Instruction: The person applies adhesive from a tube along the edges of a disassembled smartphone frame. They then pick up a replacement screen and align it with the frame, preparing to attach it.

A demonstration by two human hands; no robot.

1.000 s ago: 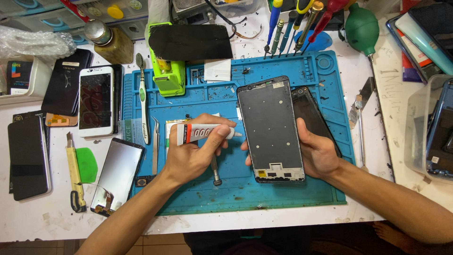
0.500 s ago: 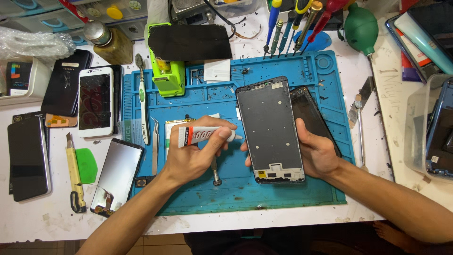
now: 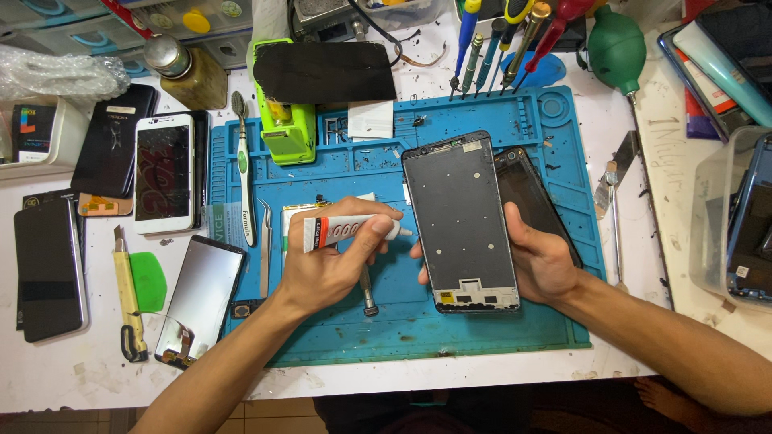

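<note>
Grey phone frame (image 3: 462,221) in right hand (image 3: 543,261); left hand (image 3: 322,269) w/ glue tube (image 3: 350,231).

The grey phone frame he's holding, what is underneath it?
Under the phone frame lies the blue work mat, and a dark phone back shows past its right edge. The right hand grips that side. What lies directly beneath the frame is covered.

white phone screen (image 3: 163,170), loose dark screen (image 3: 201,297)
</note>
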